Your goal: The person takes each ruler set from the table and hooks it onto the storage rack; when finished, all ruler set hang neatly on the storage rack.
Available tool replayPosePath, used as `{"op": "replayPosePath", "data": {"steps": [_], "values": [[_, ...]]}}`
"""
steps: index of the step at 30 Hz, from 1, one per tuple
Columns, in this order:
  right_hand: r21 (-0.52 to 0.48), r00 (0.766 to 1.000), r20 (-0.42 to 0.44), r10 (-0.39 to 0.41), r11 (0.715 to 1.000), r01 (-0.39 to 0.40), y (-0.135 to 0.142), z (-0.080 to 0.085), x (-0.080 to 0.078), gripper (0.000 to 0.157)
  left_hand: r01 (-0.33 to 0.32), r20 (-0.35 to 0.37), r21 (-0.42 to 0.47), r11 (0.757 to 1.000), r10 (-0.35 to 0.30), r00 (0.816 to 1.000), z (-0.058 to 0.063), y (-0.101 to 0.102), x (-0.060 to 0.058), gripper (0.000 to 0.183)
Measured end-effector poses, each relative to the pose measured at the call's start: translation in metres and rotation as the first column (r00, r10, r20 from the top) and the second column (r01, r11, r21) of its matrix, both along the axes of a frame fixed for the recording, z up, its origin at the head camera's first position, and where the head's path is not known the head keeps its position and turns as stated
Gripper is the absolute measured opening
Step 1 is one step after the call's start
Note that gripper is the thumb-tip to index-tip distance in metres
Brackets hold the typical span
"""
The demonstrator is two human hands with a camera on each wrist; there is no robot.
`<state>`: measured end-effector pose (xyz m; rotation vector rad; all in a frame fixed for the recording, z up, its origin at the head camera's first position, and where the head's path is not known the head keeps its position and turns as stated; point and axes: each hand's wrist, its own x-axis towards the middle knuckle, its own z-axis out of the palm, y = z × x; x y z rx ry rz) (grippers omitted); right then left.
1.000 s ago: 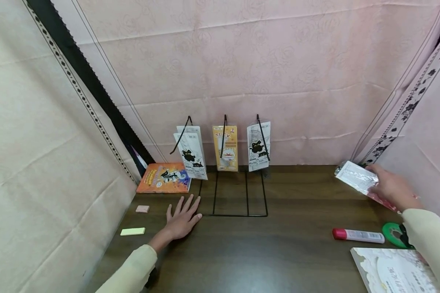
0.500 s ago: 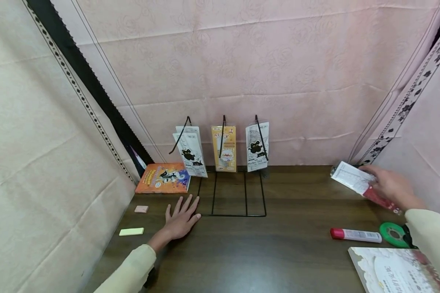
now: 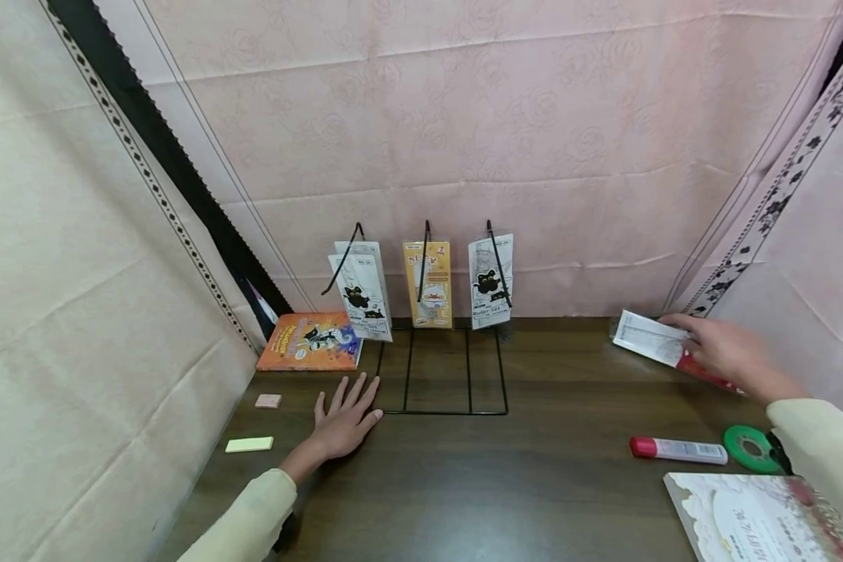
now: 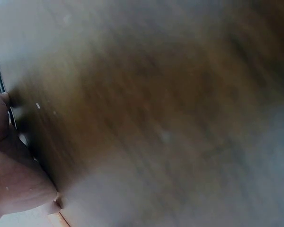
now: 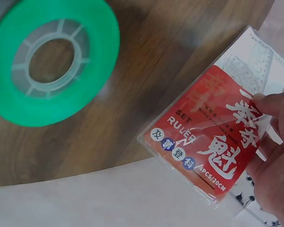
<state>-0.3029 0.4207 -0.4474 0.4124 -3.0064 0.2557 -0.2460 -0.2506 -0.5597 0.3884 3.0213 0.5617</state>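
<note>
A: What is the right hand [image 3: 723, 355] holding?

B: It is pinching a flat ruler set in a clear plastic sleeve [image 3: 656, 343], with the thumb lying on the red printed card [image 5: 213, 146] at one end. That card is carrying white characters and the words "RULER SET"; beyond the grip, away from the palm, the sleeve is showing a pale sheet with fine print.

A: Where is the packet sitting relative to the grip?

B: It is sticking out from the fingers toward the black wire display stand [image 3: 439, 367], tilted and lifted off the dark wooden tabletop [image 3: 534, 468]. Below the wrist a green tape roll [image 5: 52, 61] is lying flat on the tabletop, and just beside it a white glue stick with a red cap [image 3: 677, 449].

A: And the other hand?

B: The left hand [image 3: 344, 421] is resting palm down with fingers spread and straight, gripping nothing, its fingertips just beside the stand's front corner. Three similar hanging packets [image 3: 428, 285] are hanging on the stand's hooks beyond those fingers.
</note>
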Motion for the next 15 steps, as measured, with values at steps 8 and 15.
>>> {"op": "replayPosePath", "data": {"steps": [8, 15], "values": [[-0.020, 0.996, -0.077, 0.053, 0.998, -0.055, -0.024, 0.007, 0.004, 0.052, 0.002, -0.014, 0.005, 1.000, -0.002, 1.000, -0.001, -0.001, 0.002, 0.064], [-0.096, 0.985, -0.167, 0.054, 0.993, -0.071, -0.047, 0.016, 0.006, 0.054, 0.001, -0.008, 0.002, 1.000, -0.001, 1.000, -0.001, -0.001, 0.000, 0.064]]}}
